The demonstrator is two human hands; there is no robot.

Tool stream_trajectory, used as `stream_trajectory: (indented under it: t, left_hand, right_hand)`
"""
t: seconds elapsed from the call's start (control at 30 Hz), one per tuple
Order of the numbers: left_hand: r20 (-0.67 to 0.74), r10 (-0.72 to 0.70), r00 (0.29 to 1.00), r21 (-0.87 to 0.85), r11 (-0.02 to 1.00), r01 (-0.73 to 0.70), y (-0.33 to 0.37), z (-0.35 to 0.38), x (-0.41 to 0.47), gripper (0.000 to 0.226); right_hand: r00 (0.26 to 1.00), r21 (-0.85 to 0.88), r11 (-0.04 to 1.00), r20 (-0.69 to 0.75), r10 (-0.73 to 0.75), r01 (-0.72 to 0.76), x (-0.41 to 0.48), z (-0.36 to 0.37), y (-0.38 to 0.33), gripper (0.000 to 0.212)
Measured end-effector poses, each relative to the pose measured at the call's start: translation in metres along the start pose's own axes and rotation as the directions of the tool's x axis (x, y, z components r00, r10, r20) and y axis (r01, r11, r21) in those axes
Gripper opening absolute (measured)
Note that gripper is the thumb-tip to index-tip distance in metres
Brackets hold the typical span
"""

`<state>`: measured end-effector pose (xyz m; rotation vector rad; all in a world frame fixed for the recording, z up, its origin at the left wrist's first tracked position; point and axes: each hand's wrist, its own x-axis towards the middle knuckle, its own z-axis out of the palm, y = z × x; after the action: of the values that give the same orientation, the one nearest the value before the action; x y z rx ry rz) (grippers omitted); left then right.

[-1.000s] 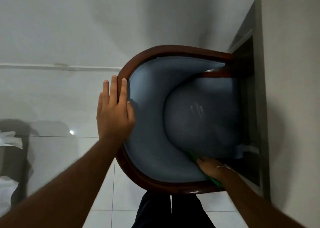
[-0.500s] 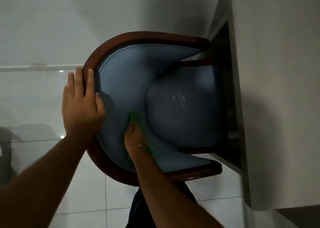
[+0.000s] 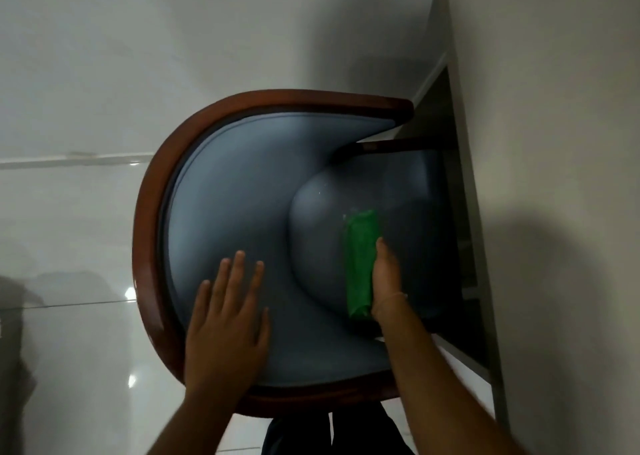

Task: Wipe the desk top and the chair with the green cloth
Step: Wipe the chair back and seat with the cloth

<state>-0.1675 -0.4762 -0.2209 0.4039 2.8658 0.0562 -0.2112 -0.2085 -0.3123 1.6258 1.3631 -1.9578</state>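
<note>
Head view, looking straight down: no brands, labels or readable writing anywhere. Chair (image 3: 242,191) fills centre frame: curved tub back in smooth blue-grey upholstery, glossy reddish-brown wood rail round the rim, rounded domed seat cushion tucked partly under the desk (image 3: 554,143) at right. Desk top is a flat, matte, pale beige slab with a dark recess below its edge. Floor (image 3: 69,229) at left is glossy pale tile with light glints.

Left hand (image 3: 228,323) lies flat, fingers spread, palm down on the padded inner back, lower centre; open grip, holding nothing. Right hand (image 3: 386,281) presses on the seat cushion, right of centre, against the green cloth (image 3: 360,264). Cloth is folded into a long narrow strip, bright green, soft-looking, lying on the seat just left of the hand. Right grip: cannot tell whether fingers close around the cloth or just push its edge.
</note>
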Motion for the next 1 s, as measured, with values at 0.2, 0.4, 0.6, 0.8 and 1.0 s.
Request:
stream_trajectory:
  t: [0.2,0.4,0.6,0.8,1.0]
  left_hand:
    - [-0.006,-0.039,0.999,0.023,0.999,0.039,-0.008,-0.006,0.009,0.073]
    - [-0.174,-0.019,0.985,-0.041,0.999,0.012,-0.007,0.006,0.008,0.068]
    - [-0.205,-0.018,0.979,-0.067,0.998,0.004,-0.006,0.000,0.007,0.068]
    - [-0.167,-0.045,0.985,-0.101,0.995,0.028,-0.003,-0.001,0.009,0.073]
    - [-0.148,-0.054,0.988,-0.111,0.993,0.037,-0.002,-0.004,0.010,0.074]
  right_hand:
    - [0.886,-0.397,0.818,-0.025,-0.462,0.416,0.068,0.017,-0.016,0.048]
    - [0.656,-0.741,-0.303,0.671,-0.345,0.599,0.123,0.076,0.027,0.056]
    - [0.417,-0.427,-0.616,0.893,-0.171,0.662,0.159,0.064,-0.013,0.055]
    - [0.704,-0.942,-0.186,0.333,-0.627,0.280,0.177,-0.018,-0.046,0.058]
    - [0.504,-0.464,-0.570,0.858,-0.098,0.678,0.124,-0.036,0.069,0.059]
